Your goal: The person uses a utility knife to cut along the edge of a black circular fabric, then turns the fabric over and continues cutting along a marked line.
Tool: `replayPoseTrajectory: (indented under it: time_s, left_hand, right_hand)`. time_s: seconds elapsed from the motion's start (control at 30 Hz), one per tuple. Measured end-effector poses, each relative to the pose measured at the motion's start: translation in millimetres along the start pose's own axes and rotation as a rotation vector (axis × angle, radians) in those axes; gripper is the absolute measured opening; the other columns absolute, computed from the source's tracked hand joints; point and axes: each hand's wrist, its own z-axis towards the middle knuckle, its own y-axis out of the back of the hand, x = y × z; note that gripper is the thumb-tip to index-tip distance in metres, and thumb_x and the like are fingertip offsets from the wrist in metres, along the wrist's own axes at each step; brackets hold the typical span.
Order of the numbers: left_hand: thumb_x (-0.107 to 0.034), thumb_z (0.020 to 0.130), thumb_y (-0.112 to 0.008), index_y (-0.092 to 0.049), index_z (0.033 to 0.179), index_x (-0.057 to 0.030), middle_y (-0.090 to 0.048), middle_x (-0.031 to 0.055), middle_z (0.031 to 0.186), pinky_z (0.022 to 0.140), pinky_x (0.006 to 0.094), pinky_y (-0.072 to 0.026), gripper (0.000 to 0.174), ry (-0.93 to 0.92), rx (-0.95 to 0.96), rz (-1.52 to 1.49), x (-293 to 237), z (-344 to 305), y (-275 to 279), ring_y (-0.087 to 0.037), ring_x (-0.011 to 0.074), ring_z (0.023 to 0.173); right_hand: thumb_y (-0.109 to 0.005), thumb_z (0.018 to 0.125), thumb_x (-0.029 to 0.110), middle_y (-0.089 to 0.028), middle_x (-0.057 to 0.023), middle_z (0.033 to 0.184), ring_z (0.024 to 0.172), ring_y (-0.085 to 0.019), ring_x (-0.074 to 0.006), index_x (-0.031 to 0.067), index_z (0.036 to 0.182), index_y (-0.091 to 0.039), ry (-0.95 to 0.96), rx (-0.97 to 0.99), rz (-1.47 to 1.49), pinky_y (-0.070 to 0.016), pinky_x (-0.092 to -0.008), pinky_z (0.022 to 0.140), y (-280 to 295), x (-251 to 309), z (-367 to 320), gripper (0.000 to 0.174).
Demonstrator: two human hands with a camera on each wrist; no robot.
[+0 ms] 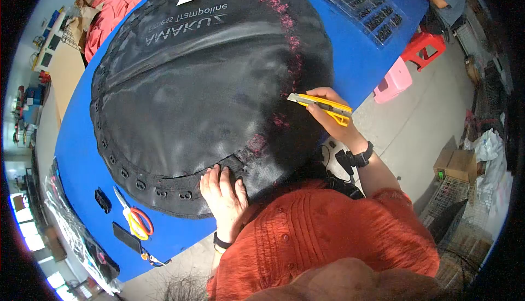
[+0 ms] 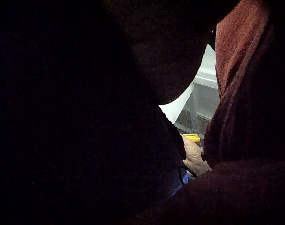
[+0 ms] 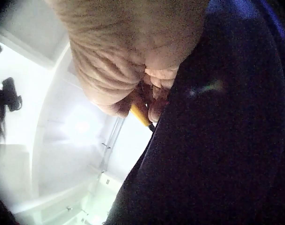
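One slip of the yellow cutter (image 1: 331,105) the right hand (image 1: 340,129) pinches could gash the black mat (image 1: 180,115) under the left hand's (image 1: 224,194) extended fingers.

A near-black, featureless mass (image 2: 63,117) fills the left and centre of the frame; at the upper right hangs a reddish-brown woven cloth (image 2: 238,42), shading into dark folds below; between them, right of centre, shows a pale white-grey background structure (image 2: 205,77); beneath it, a small part of a bare hand (image 2: 194,153) lies against a slim bright-yellow object (image 2: 191,137); below curves a thin black cord-like loop (image 2: 181,174), beside a small saturated-blue patch (image 2: 181,186).
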Motion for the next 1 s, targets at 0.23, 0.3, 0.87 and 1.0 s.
replayPoseTrajectory:
  time_s: [0.23,0.3,0.87,1.0]
  left_hand:
    - [-0.023,0.097,-0.068,-0.060,0.136,0.0009,-0.053,0.0246,0.146,0.117,0.0615,-0.0355,0.047,-0.006,-0.009,0.010,-1,1,-1,-0.047,0.0481,0.136]
    - [-0.023,0.097,-0.068,-0.060,0.136,0.0010,-0.053,0.0246,0.146,0.117,0.0612,-0.0356,0.046,-0.003,-0.006,0.017,-2,2,0,-0.047,0.0480,0.136]
    - [-0.023,0.088,-0.075,-0.065,0.131,-0.0018,-0.056,0.0195,0.142,0.117,0.0585,-0.0381,0.049,0.041,-0.042,-0.037,-7,13,3,-0.052,0.0415,0.134]
    - [-0.023,0.088,-0.076,-0.064,0.132,-0.0012,-0.056,0.0193,0.142,0.118,0.0596,-0.0369,0.050,0.040,-0.049,-0.057,-6,13,4,-0.052,0.0411,0.134]
  right_hand:
    - [-0.069,0.102,0.008,-0.069,-0.0038,0.117,0.104,-0.065,-0.0093,0.0027,0.128,-0.065,0.030,0.016,-0.089,-0.0528,-0.0260,0.091,3,-1,1,0.027]
    - [-0.070,0.102,0.008,-0.069,-0.0038,0.116,0.104,-0.065,-0.0094,0.0024,0.128,-0.065,0.023,0.023,-0.075,-0.0528,-0.0259,0.091,4,-1,1,0.027]
    - [-0.066,0.107,0.011,-0.069,-0.0084,0.121,0.105,-0.066,-0.0130,-0.0005,0.132,-0.065,-0.008,0.012,-0.216,-0.0532,-0.0268,0.093,10,-5,8,0.028]
    - [-0.066,0.107,0.012,-0.069,-0.0102,0.124,0.103,-0.068,-0.0145,-0.0007,0.135,-0.064,-0.006,0.004,-0.224,-0.0553,-0.0282,0.092,10,-9,7,0.031]
